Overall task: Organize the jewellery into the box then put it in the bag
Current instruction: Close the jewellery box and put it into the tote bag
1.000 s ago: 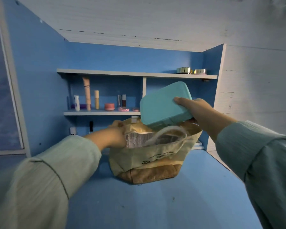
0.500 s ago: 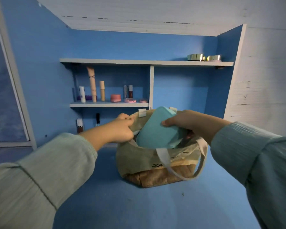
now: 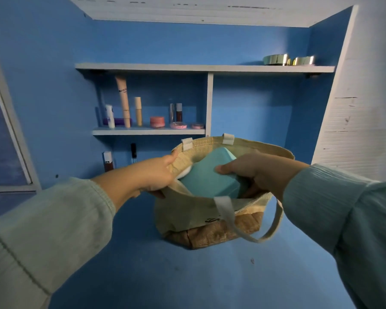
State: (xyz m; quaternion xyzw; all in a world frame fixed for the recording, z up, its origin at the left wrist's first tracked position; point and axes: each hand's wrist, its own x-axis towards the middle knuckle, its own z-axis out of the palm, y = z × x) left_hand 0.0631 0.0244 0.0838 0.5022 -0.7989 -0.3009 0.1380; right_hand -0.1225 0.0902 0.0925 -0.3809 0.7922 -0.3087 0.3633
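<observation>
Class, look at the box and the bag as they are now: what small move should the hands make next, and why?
Probably lower the box further and let go. It sits tilted, half inside the bag, gripped by the right hand, while the left hand holds the rim open.

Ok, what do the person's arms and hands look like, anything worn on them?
Both hands are bare: the left hand and right hand show no gloves and no rings or watch that I can see. Each arm wears a long, loose pale green sleeve; the left sleeve has a stitched seam, the right sleeve looks finely ribbed.
</observation>
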